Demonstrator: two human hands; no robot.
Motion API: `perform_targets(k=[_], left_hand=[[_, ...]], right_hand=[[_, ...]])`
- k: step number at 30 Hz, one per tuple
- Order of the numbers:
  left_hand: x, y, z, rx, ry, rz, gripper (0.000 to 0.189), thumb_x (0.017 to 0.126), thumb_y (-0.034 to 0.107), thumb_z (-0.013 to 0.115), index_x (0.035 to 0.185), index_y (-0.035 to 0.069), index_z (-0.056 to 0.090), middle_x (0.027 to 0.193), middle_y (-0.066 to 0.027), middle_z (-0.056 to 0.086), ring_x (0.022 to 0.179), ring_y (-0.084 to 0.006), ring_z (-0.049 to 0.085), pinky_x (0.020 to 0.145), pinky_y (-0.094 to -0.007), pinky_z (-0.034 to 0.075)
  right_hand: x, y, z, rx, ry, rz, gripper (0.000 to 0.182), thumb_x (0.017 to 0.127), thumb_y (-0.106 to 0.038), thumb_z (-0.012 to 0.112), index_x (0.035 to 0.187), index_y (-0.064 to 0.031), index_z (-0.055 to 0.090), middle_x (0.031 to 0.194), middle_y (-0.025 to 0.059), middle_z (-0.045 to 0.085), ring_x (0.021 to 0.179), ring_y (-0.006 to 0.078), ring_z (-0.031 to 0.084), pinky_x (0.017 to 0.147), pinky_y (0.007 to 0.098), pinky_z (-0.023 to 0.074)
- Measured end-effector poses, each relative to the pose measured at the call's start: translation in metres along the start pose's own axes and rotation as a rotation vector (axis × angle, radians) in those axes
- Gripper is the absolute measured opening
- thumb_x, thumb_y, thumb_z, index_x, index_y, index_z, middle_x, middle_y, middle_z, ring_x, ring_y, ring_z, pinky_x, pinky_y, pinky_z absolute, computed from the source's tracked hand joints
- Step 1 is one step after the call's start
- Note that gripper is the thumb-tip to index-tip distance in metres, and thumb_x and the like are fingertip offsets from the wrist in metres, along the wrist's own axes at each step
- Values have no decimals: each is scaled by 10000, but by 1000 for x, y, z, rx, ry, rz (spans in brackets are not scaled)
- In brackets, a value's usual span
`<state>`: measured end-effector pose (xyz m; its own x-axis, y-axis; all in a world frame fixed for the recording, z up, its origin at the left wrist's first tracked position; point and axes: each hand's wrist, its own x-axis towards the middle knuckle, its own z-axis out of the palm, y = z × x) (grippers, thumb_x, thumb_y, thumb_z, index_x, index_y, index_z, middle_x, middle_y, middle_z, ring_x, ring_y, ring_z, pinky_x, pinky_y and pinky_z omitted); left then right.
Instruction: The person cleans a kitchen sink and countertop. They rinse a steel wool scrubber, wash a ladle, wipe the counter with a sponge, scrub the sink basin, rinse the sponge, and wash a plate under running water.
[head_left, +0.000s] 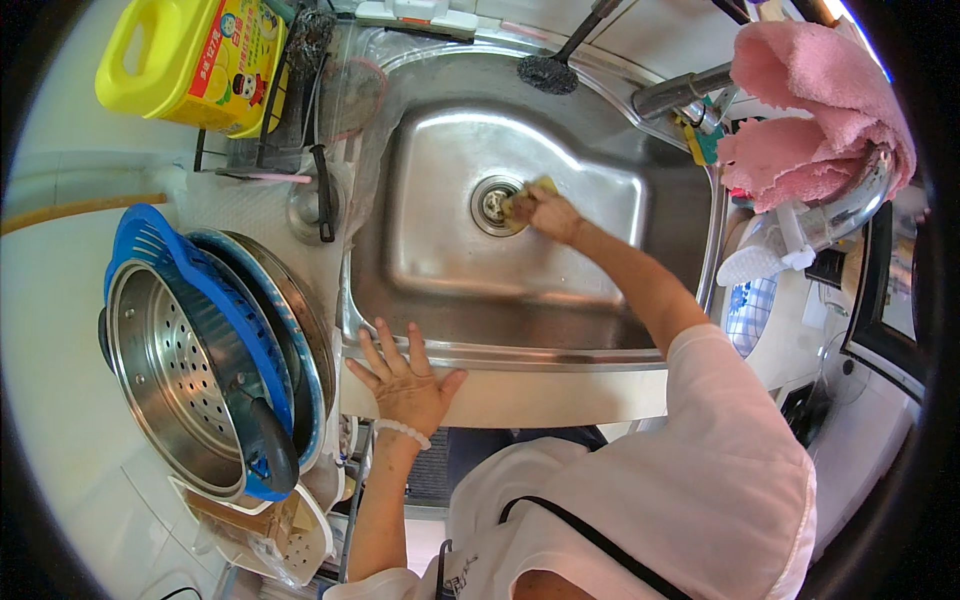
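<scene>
A stainless steel sink (465, 262) lies before me, with a round drain strainer (495, 207) in its floor. My right hand (553, 214) holds a yellowish sponge or cloth (517, 210) against the right side of the drain; hand and sponge are slightly blurred. With fingers spread, my left hand (409, 379) rests palm down on the sink's front rim, near its left corner. It holds nothing.
Left of the sink stand a steel steamer pot (176, 375), a blue plastic colander (217, 277) and stacked pans. A yellow detergent jug (195, 60) is behind them. A dark scrubber (551, 73) lies at the back rim; a pink towel (825, 112) hangs at right.
</scene>
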<state>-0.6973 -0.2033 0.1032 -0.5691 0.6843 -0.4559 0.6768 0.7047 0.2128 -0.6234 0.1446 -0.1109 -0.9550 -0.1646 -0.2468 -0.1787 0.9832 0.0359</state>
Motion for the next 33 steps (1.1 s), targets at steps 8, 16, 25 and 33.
perform_targets(k=[8,16,25,33], left_hand=[[0,-1,5,-9,21,9,941,760,609,549,1377,-33,242,1437,-336,6,1320,-519,-63,968,-701,-37],[-1,0,-1,-4,-24,-33,948,756,608,554,1372,-43,245,1435,-340,4,1321,-515,-71,969,-700,-38],[0,2,0,19,-38,-12,943,766,617,533,1368,-47,241,1435,-343,7,1316,-525,-71,971,-699,-30],[0,-3,6,-13,14,-13,922,765,579,566,1383,-20,238,1440,-337,16,1321,-521,-57,968,-696,-62]], right_hand=[[0,-45,18,36,24,191,270,762,-112,523,983,-13,641,1050,112,613,1107,277,476,934,378,412],[117,-90,-43,870,93,1015,173,753,-122,560,886,-20,605,901,176,629,868,296,620,774,352,498],[124,-100,-27,815,221,1156,155,836,-39,422,916,10,544,911,214,599,815,368,605,716,436,495],[-8,-64,10,-30,58,83,354,826,-75,461,1171,-20,520,1202,155,536,1198,275,444,1026,330,376]])
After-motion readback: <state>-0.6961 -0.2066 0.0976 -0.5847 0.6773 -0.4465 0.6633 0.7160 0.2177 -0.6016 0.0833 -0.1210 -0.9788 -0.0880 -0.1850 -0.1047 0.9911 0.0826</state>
